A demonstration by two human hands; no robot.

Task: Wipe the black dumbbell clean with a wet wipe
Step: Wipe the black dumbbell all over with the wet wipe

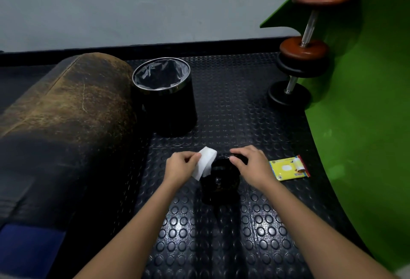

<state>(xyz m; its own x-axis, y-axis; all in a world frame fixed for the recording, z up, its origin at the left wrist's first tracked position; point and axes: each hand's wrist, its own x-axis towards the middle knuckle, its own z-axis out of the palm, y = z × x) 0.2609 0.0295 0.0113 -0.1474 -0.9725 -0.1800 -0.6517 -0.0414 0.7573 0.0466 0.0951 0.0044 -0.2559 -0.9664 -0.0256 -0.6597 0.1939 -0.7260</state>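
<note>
The black dumbbell (219, 181) stands on end on the studded floor mat (221, 234), between the 2 hands; it looks heavy, rigid and steady, best braced at its top end. The right hand (250, 165) curls over that top end, gripping it, forearm reaching in from the lower right. The left hand (180, 166) pinches a soft, limp wipe (205, 163) against the dumbbell's left side.

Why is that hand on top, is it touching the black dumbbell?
Touching. The head view shows the right hand gripping the top of the black dumbbell, fingers curled over its upper edge.
</note>
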